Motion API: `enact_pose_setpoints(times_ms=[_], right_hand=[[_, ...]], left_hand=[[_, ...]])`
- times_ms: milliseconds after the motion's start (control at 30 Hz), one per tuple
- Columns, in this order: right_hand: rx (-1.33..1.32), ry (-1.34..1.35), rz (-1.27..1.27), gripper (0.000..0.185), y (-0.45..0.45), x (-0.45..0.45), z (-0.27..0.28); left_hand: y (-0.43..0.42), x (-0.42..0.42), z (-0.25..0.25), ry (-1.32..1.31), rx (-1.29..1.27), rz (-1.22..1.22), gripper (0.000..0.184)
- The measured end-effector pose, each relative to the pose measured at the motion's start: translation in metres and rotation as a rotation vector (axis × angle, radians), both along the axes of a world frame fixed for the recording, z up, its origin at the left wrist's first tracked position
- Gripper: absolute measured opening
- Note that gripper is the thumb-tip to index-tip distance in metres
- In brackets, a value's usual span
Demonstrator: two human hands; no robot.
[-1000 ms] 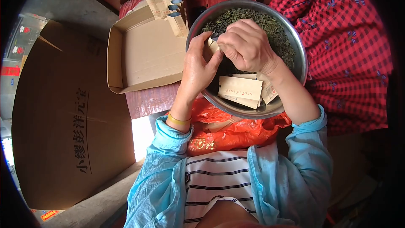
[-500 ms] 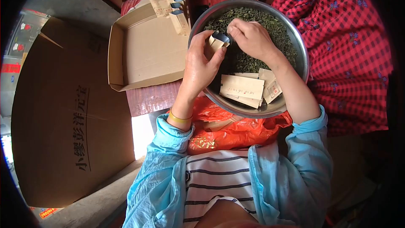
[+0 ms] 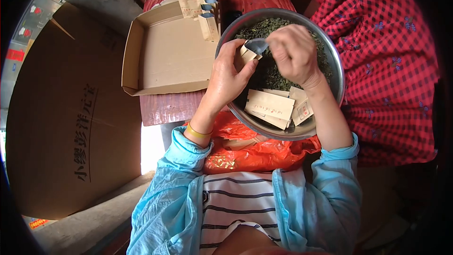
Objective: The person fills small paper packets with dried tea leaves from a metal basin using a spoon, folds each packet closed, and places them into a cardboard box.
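My left hand (image 3: pixel 231 72) is closed around a small tan paper pouch (image 3: pixel 247 55) above the basin of loose tea leaves. The pouch stands open at the top, and a grey, shiny surface shows at its mouth. Close to that mouth is my right hand (image 3: pixel 296 54), its fingers curled and partly blurred; what they hold, if anything, is hidden. Dark green tea leaves (image 3: pixel 257 29) fill much of the metal basin (image 3: pixel 336 61). Several flat tan pouches (image 3: pixel 270 104) with red print lie inside the basin's near side.
Left of the basin, a shallow cardboard tray (image 3: pixel 174 66) holds several upright open pouches (image 3: pixel 207 26) at its far right corner. A red plastic bag (image 3: pixel 255 153) lies below the basin. A large carton (image 3: pixel 52 113) stands at left, and red checked cloth (image 3: pixel 377 66) hangs at right.
My right hand has shifted right and turned, with its fingers now more curled. My left hand still grips the pouch. The whole view has shifted slightly.
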State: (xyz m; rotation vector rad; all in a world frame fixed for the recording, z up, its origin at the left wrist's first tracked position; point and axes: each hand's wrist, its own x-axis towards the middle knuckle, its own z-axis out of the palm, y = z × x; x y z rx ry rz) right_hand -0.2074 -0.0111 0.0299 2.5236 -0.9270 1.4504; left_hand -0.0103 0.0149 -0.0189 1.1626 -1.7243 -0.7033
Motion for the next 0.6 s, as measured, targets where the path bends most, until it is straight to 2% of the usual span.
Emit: enact_pose_setpoints(times_ms=[233, 367, 433, 533, 600], right_hand=[[0.113, 0.104, 0.063, 0.007, 0.005, 0.021, -0.013], [-0.027, 0.017, 0.003, 0.003, 0.006, 0.016, -0.004], [-0.063, 0.079, 0.045, 0.002, 0.011, 0.020, 0.001], [0.029, 0.186, 0.117, 0.006, 0.015, 0.035, -0.005], [0.024, 0.172, 0.093, 0.006, 0.012, 0.032, -0.004]], left_hand=[[0.001, 0.000, 0.003, -0.038, -0.013, -0.082, 0.059], [0.004, 0.000, 0.002, -0.102, -0.048, -0.054, 0.066], [0.003, 0.002, -0.001, -0.078, -0.048, -0.045, 0.066], [0.004, 0.002, 0.002, -0.044, -0.018, -0.041, 0.064], [0.004, 0.002, 0.004, -0.027, 0.022, -0.043, 0.065]])
